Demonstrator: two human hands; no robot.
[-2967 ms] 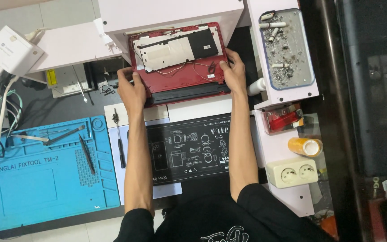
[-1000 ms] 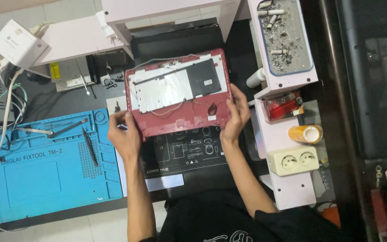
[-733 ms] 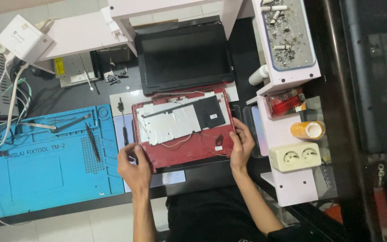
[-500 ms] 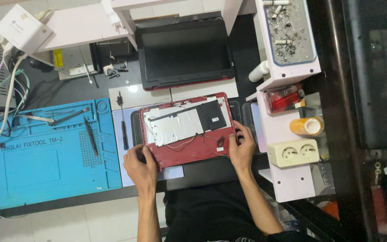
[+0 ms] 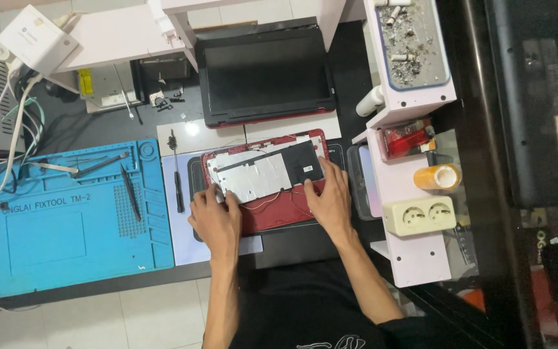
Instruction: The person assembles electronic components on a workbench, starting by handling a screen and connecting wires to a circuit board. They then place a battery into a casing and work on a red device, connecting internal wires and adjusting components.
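The red laptop base, carried down from twelve o'clock, is now laid before the black screen panel, pressed flat under the left hand and right hand, fingers spread, nothing gripped.

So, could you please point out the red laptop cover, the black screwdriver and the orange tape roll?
red laptop cover (image 5: pixel 279 216), head view, bare red lower edge.
black screwdriver (image 5: pixel 177 187), head view, handle.
orange tape roll (image 5: pixel 437 176), head view, outer side.
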